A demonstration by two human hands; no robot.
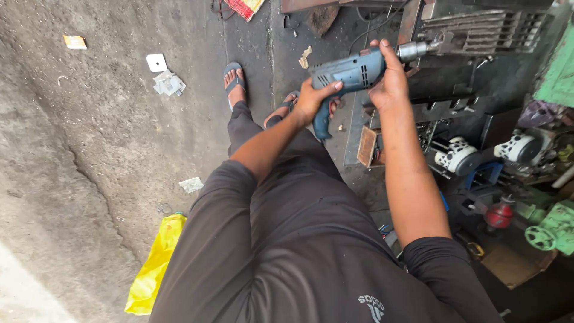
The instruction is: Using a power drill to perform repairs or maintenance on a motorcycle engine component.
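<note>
Down at your left, a yellow bag (156, 263) and scraps of paper (168, 83) lie loose on the concrete floor (89, 155), clear of your sandalled feet. Your left hand (314, 98) is wrapped around the grip of the blue drill (350, 73), carrying its weight. Your right hand (390, 78) is closed over the drill's front, steadying the chuck (414, 51) toward the dark metal machine (478, 36).

A blue-grey electric drill (350, 73) with a darker pistol handle is held level, well above the floor, its silver chuck pointing right against a grey metal grille (478, 30); the bit itself seems hidden.
</note>
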